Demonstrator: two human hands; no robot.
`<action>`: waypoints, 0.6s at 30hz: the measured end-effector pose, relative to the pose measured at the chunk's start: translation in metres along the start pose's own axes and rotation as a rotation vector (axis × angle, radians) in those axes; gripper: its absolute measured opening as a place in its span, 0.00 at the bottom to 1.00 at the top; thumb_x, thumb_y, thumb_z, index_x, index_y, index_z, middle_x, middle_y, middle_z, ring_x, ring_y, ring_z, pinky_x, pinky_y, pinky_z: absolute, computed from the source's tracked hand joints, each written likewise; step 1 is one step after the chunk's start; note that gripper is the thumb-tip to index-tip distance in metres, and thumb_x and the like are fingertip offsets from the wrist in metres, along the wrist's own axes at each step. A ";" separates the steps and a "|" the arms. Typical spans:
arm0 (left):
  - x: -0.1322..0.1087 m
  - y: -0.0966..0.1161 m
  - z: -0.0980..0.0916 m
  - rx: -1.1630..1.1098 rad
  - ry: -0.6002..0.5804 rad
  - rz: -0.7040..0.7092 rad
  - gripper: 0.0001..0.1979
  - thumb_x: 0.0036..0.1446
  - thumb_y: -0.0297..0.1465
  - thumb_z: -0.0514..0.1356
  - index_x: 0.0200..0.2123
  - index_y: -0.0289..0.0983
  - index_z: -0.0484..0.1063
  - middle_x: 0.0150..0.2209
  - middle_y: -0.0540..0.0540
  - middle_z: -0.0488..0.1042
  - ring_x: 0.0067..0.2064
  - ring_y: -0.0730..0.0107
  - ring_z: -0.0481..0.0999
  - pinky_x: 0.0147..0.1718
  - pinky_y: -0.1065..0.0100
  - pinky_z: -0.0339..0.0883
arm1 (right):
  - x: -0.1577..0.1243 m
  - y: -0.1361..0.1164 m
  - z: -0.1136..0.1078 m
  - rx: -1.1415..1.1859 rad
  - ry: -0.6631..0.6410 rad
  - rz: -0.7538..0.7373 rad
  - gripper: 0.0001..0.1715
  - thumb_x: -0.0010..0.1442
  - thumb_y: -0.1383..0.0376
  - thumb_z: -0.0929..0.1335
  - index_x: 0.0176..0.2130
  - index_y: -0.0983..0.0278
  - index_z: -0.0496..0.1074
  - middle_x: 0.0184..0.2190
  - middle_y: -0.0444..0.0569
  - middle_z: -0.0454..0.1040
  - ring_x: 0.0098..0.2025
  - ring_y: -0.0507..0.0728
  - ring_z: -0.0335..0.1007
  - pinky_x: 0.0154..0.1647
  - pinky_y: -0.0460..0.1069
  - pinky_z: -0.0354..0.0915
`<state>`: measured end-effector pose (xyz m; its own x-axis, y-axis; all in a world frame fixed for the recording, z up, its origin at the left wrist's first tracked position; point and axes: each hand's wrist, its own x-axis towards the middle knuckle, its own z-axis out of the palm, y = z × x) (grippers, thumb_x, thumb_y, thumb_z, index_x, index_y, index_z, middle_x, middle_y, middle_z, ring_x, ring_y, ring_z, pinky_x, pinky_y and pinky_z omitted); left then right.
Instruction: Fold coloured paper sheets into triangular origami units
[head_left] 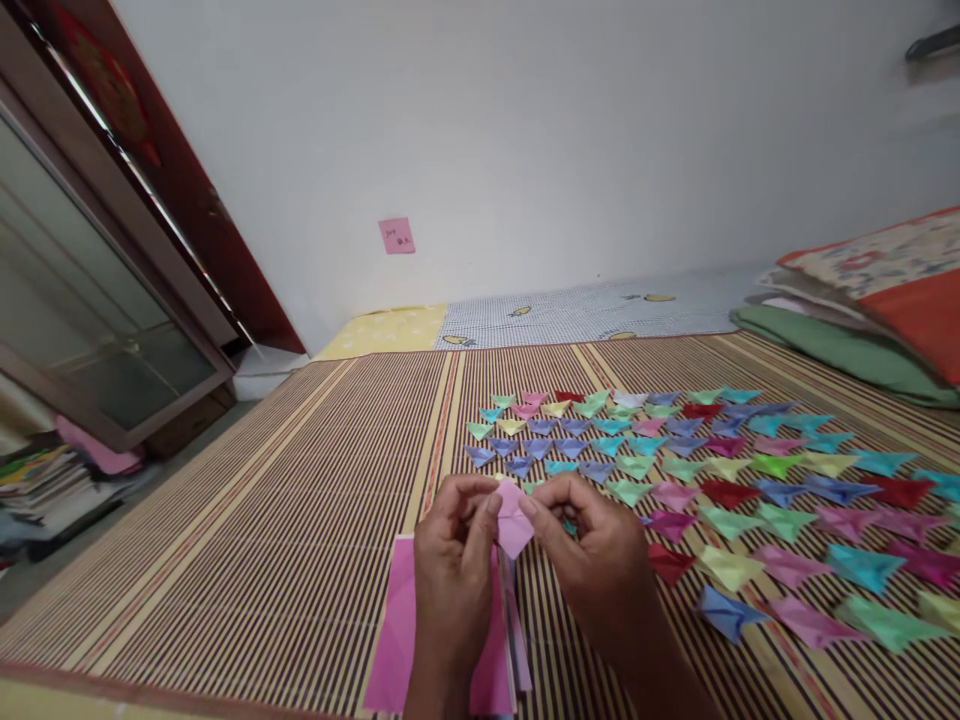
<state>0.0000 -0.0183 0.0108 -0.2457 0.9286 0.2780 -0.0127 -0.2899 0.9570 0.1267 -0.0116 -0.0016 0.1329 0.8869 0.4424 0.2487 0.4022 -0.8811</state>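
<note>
A small pink folded paper is pinched between both hands just above the striped mat. My left hand grips its left edge with thumb and fingers closed. My right hand pinches its right edge. Under my hands lies a stack of pink paper sheets. To the right, several folded paper pieces in blue, green, pink, red and yellow lie in rows on the mat.
The striped bamboo mat covers a bed. Folded blankets and a pillow lie at the far right. A glass-fronted cabinet stands at the left, with books below it. A pink note is stuck on the white wall.
</note>
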 end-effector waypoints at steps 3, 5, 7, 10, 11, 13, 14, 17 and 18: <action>0.001 -0.001 -0.002 0.025 -0.040 -0.019 0.05 0.60 0.34 0.67 0.35 0.38 0.77 0.28 0.49 0.77 0.30 0.70 0.76 0.31 0.73 0.67 | 0.000 0.000 0.000 -0.023 -0.002 -0.010 0.13 0.66 0.62 0.68 0.29 0.61 0.70 0.23 0.43 0.72 0.27 0.54 0.68 0.29 0.49 0.64; 0.001 -0.003 -0.003 0.029 -0.056 -0.026 0.06 0.61 0.35 0.67 0.36 0.38 0.77 0.28 0.49 0.77 0.30 0.70 0.76 0.30 0.73 0.67 | -0.001 0.000 0.000 -0.044 0.015 -0.029 0.13 0.66 0.62 0.68 0.28 0.61 0.69 0.23 0.42 0.71 0.26 0.53 0.67 0.28 0.48 0.63; 0.001 -0.005 -0.005 0.038 -0.064 -0.024 0.07 0.62 0.35 0.66 0.36 0.38 0.76 0.27 0.50 0.76 0.29 0.71 0.74 0.28 0.74 0.66 | -0.001 -0.001 0.001 -0.053 0.027 -0.040 0.13 0.65 0.63 0.68 0.28 0.61 0.68 0.23 0.41 0.70 0.25 0.53 0.66 0.28 0.48 0.63; 0.001 -0.007 -0.006 0.060 -0.085 -0.016 0.08 0.63 0.36 0.65 0.35 0.37 0.75 0.25 0.52 0.74 0.27 0.73 0.71 0.26 0.75 0.63 | -0.003 -0.002 0.003 -0.059 0.031 -0.051 0.13 0.65 0.64 0.68 0.28 0.60 0.67 0.22 0.40 0.68 0.25 0.52 0.65 0.28 0.47 0.62; 0.001 -0.008 -0.006 0.061 -0.087 -0.014 0.08 0.63 0.36 0.65 0.35 0.37 0.75 0.25 0.52 0.74 0.27 0.73 0.71 0.26 0.75 0.63 | -0.003 -0.002 0.003 -0.062 0.033 -0.054 0.14 0.65 0.64 0.68 0.27 0.60 0.66 0.22 0.40 0.67 0.25 0.52 0.65 0.28 0.47 0.61; 0.001 -0.008 -0.007 0.047 -0.085 -0.017 0.08 0.62 0.36 0.65 0.34 0.37 0.75 0.25 0.52 0.74 0.27 0.73 0.71 0.26 0.74 0.63 | -0.002 -0.003 0.003 -0.050 0.031 -0.032 0.13 0.64 0.63 0.68 0.28 0.60 0.66 0.22 0.40 0.67 0.25 0.52 0.64 0.28 0.48 0.61; 0.001 -0.008 -0.007 0.036 -0.081 -0.021 0.08 0.62 0.36 0.65 0.34 0.37 0.75 0.25 0.51 0.74 0.27 0.73 0.71 0.27 0.74 0.63 | -0.002 -0.004 0.003 -0.024 0.022 0.002 0.11 0.64 0.63 0.68 0.30 0.60 0.67 0.23 0.40 0.68 0.25 0.52 0.65 0.28 0.48 0.62; 0.001 -0.007 -0.007 0.024 -0.122 -0.034 0.08 0.63 0.36 0.65 0.34 0.37 0.75 0.25 0.51 0.74 0.28 0.72 0.71 0.28 0.74 0.64 | 0.001 -0.003 0.001 0.103 -0.061 0.131 0.08 0.63 0.59 0.70 0.37 0.61 0.72 0.25 0.41 0.69 0.27 0.53 0.65 0.28 0.48 0.62; 0.000 -0.007 -0.006 0.031 -0.149 -0.037 0.08 0.63 0.36 0.65 0.34 0.37 0.75 0.25 0.51 0.74 0.28 0.72 0.70 0.27 0.74 0.63 | 0.002 -0.002 0.000 0.141 -0.099 0.160 0.10 0.63 0.57 0.71 0.38 0.62 0.73 0.26 0.41 0.70 0.27 0.53 0.65 0.28 0.48 0.62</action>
<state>-0.0062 -0.0173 0.0040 -0.0995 0.9632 0.2497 0.0115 -0.2498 0.9682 0.1264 -0.0104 0.0006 0.0634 0.9572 0.2825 0.0945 0.2760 -0.9565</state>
